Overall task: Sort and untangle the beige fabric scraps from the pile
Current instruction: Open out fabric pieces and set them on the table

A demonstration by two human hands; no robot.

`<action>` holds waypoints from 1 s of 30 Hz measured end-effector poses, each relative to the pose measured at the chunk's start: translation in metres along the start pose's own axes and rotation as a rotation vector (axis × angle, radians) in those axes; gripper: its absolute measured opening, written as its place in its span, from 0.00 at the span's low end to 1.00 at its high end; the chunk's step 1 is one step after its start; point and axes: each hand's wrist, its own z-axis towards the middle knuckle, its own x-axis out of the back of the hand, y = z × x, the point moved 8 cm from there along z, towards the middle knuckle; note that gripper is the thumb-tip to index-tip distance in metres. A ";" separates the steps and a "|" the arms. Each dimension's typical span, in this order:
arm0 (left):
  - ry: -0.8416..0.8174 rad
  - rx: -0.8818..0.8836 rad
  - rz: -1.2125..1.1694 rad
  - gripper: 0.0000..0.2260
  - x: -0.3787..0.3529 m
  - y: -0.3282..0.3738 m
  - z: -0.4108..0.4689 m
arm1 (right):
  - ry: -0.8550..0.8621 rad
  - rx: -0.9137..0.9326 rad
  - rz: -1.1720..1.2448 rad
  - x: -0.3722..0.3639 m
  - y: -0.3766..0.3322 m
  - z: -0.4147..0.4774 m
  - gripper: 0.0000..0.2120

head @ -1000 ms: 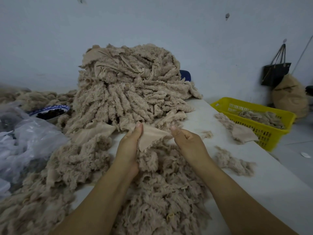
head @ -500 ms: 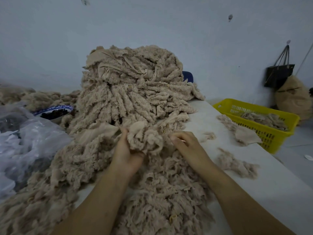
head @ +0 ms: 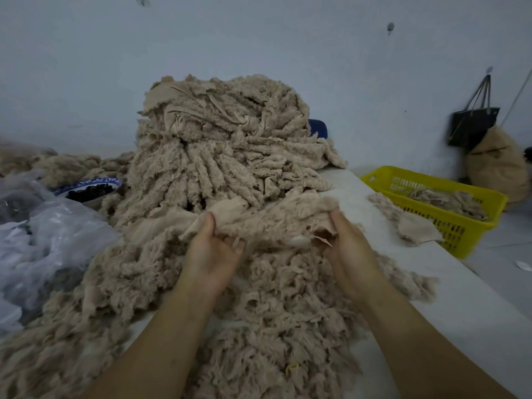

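A tall pile of beige fabric scraps rises at the middle of the white table. Loose fluffy scraps spread in front of it toward me. Between my hands stretches one beige scrap, fuzzy on top, lifted just above the loose heap. My left hand grips its left end with the thumb on top. My right hand grips its right end, where a torn smooth corner shows.
A yellow basket with a few scraps stands off the table's right edge. Small scraps lie near it. Crumpled clear plastic bags and a blue-rimmed bowl lie at left. A dark bag hangs on the wall.
The scrap was a bunched clump in my left hand half a second ago. Both hands have moved apart and pulled it out wide between them.
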 end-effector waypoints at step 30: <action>-0.139 -0.085 0.525 0.16 -0.021 -0.010 -0.013 | -0.138 0.105 -0.301 -0.017 0.002 -0.005 0.30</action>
